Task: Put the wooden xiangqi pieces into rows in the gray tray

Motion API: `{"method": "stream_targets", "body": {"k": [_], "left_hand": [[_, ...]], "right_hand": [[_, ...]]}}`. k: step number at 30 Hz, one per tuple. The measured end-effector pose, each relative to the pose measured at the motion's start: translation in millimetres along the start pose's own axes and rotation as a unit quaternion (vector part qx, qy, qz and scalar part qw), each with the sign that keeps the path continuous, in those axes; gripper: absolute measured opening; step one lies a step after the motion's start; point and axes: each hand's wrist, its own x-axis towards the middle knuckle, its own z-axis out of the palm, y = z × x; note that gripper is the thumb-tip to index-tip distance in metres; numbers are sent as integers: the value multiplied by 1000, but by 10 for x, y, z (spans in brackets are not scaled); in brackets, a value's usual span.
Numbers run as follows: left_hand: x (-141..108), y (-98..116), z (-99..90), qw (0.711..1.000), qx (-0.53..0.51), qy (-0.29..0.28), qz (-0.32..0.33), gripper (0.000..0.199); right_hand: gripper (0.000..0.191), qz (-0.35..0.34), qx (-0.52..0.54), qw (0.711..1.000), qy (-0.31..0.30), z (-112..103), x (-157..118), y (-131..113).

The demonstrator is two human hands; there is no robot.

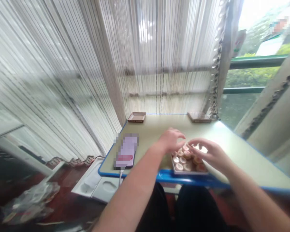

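Note:
A shallow box (190,172) stands at the near edge of the pale table, filled with several round light wooden pieces (179,166). My left hand (172,140) hovers at the box's far left corner, its fingers apart and curved to the right, with nothing seen in them. Over the right part of the box is my right hand (205,149), fingers apart and arched above the round pieces. The fingertips of both hands come close together over the far side of the box. Part of the pieces is hidden under my right hand.
At the table's (157,125) far left corner lies an empty shallow tray (136,117); a flat box (199,117) lies far right. A phone (127,150) with a white cable (120,177) is on the left. An open white box (103,187) sits below the left edge.

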Motion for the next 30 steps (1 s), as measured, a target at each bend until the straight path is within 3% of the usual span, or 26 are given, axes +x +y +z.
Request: {"method": "stream_targets", "body": {"k": [5, 8, 11, 30], "left_hand": [[-345, 183, 43, 998, -3, 59, 25, 20], [-497, 292, 80, 996, 3, 85, 16, 20], [-589, 377, 87, 995, 4, 100, 15, 24], [-676, 481, 145, 992, 76, 79, 65, 36]], "right_hand": [[14, -67, 23, 996, 52, 33, -358, -66], [12, -66, 21, 995, 69, 33, -394, -52], [10, -69, 22, 996, 43, 31, -379, -70], [10, -112, 40, 993, -11, -27, -424, -107]]}}
